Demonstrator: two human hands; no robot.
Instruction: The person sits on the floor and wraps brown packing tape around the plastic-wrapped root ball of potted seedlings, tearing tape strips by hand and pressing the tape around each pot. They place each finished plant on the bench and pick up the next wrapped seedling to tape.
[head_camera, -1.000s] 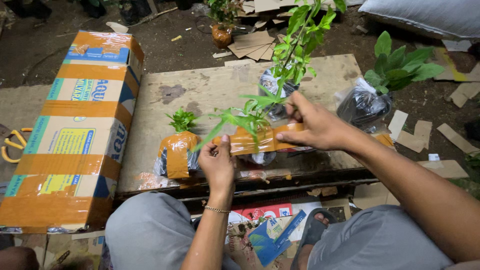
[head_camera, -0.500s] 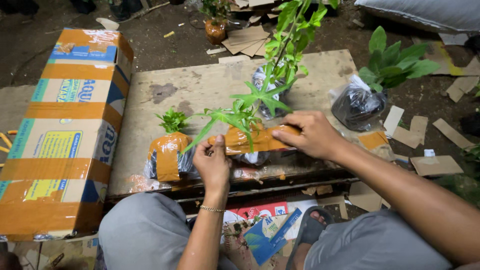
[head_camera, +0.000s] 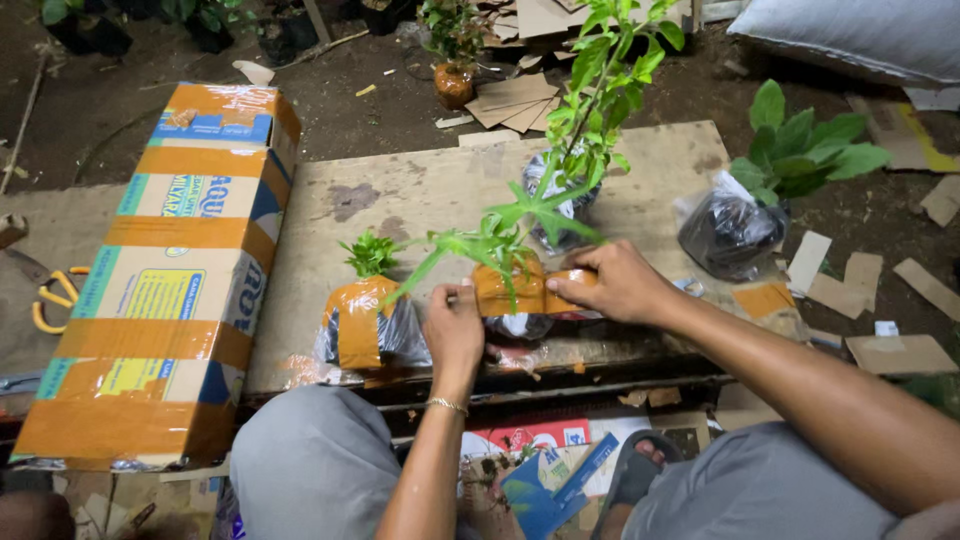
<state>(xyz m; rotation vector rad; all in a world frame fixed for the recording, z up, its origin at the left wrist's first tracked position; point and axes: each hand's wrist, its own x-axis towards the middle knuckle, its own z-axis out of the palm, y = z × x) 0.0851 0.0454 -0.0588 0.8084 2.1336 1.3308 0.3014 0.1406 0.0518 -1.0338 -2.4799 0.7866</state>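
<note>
Both hands clamped on taped plant bundle at tabletop front edge: left hand at left end, right hand at right. Second wrapped plant just left. Taped box flanks left; tabletop middle bare; dirt floor beyond.

Both arms are bare to the elbow, no sleeves showing. A thin gold-coloured bracelet circles the left wrist. Grey trousers cover both knees, and a dark sandal sits on one foot right of the bracelet.
</note>
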